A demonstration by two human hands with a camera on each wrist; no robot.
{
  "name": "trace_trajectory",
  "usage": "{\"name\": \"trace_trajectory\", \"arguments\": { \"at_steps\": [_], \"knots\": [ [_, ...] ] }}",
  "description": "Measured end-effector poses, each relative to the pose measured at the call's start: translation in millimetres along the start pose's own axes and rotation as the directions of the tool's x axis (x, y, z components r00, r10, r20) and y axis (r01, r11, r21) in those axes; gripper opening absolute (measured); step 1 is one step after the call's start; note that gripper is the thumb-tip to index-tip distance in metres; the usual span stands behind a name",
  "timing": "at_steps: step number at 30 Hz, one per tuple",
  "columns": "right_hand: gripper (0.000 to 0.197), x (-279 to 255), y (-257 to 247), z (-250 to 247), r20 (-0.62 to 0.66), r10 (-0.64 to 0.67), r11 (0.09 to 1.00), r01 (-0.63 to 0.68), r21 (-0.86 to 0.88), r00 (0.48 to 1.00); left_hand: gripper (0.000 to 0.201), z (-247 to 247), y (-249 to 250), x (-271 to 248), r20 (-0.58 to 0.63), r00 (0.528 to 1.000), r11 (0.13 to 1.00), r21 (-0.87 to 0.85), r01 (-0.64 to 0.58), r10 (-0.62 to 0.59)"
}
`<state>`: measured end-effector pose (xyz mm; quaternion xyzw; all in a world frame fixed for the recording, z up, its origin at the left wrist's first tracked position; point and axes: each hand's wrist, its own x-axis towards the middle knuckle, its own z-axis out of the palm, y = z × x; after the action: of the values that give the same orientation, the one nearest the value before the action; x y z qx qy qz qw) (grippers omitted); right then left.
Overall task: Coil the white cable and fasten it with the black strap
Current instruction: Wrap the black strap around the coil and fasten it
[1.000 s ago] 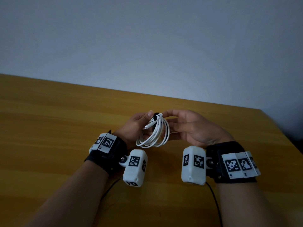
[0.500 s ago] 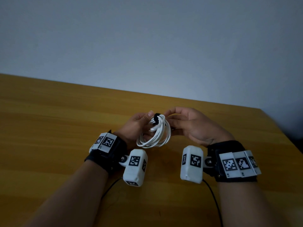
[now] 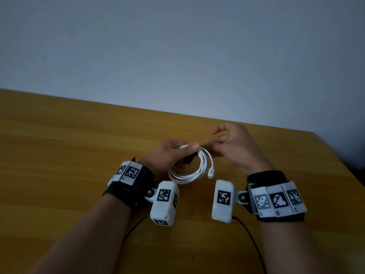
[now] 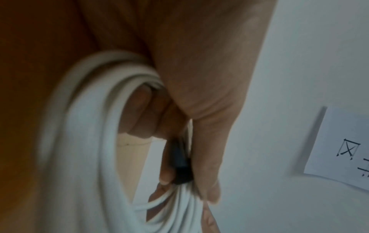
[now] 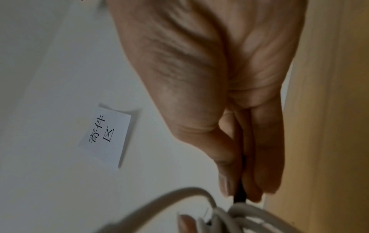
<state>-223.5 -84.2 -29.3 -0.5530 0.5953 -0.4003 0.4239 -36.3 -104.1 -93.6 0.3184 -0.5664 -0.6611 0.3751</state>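
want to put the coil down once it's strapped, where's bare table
Bare table lies left of the left hand, and between both hands and the wall. It is crowded under the white cable, between the wrist cameras.

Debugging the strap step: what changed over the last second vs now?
The coil of white cable tipped from hanging upright to lying flatter, connector end toward the right. The right hand drew back slightly and now pinches the black strap. The left hand still grips the coil where the strap is, above the table.
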Motion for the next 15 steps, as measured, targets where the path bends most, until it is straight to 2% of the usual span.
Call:
{"name": "trace_trajectory", "arguments": {
  "at_steps": [5, 8, 15],
  "knots": [
    [0.032, 0.4, 2.3, 0.3, -0.075, -0.074, 0.992, 0.065, -0.113, 0.994, 0.024, 1.3, 2.6, -3.9, 0.065, 0.997, 0.999, 0.02, 0.045, -0.046],
    [0.031, 0.7, 2.7, 0.9, -0.108, -0.111, 0.986, 0.096, -0.134, 0.988, 0.017, 2.7, 3.2, -4.6, 0.028, 0.999, 0.994, 0.103, 0.043, -0.046],
    [0.045, -4.4, -3.6, -2.3, -0.108, -0.121, 0.99, 0.113, -0.083, 0.987, 0.021, 2.6, 1.9, -3.2, -0.026, 0.999, 0.97, 0.24, 0.029, -0.024]
  ]
}}
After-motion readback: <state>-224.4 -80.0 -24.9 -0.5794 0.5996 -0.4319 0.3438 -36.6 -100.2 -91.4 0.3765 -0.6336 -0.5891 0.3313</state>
